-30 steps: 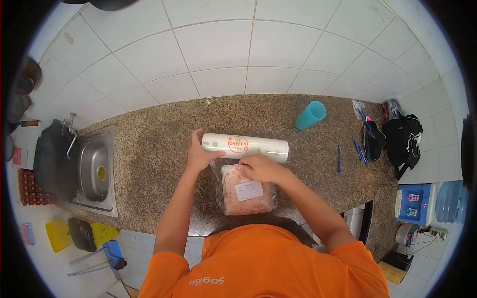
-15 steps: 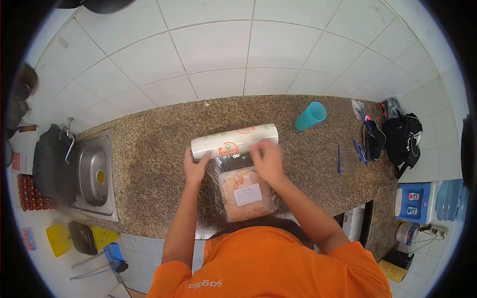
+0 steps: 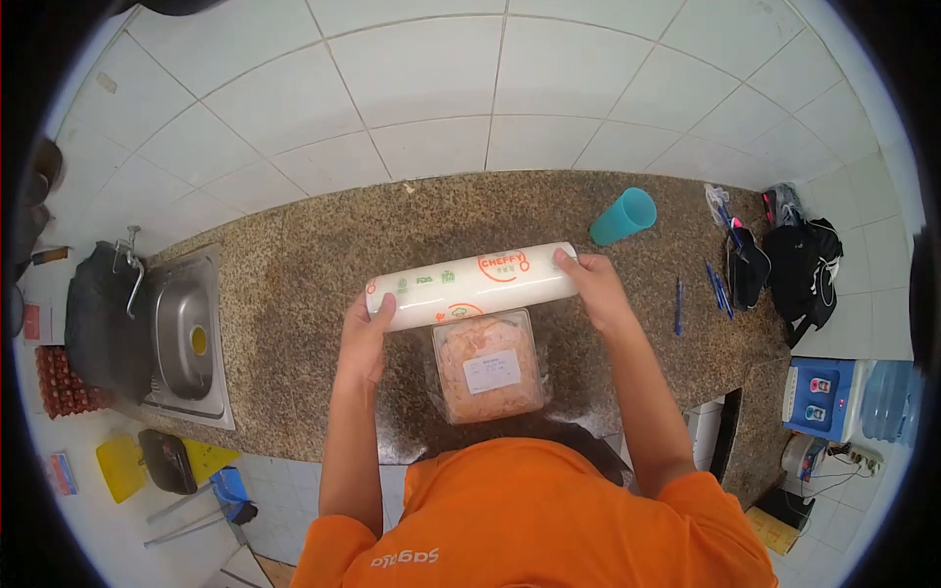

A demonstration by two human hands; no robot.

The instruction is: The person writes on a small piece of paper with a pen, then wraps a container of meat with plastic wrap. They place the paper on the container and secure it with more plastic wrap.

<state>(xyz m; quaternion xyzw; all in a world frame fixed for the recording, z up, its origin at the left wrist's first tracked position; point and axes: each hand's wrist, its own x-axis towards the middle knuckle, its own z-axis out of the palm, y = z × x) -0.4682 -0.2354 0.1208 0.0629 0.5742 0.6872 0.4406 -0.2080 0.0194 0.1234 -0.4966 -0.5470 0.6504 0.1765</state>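
A thick roll of cling film [image 3: 469, 286], printed with CHEFFY in orange, is held crosswise over the granite counter. My left hand [image 3: 369, 338] grips its left end, thumb lying on top. Around the right end, my right hand [image 3: 596, 286] has its fingers closed, the thumb at the rim. Just below the roll, on my side, a square clear tray of pale pink meat [image 3: 498, 402] rests on the counter, wrapped in film. On top of the tray is a white label [image 3: 490, 370] with small writing. The roll overlaps the tray's far edge in this view.
A turquoise cup [image 3: 619, 220] stands at the back right. Blue pens [image 3: 718, 292] and black pouches [image 3: 748, 272] lie farther right. On the left is a steel sink [image 3: 186, 338] with a tap [image 3: 134, 272]. A blue water dispenser [image 3: 817, 397] stands at right.
My right hand has moved right, from the roll's front near the tray to its right end. The roll has turned and shifted slightly right. Film that stretched between roll and tray no longer shows.
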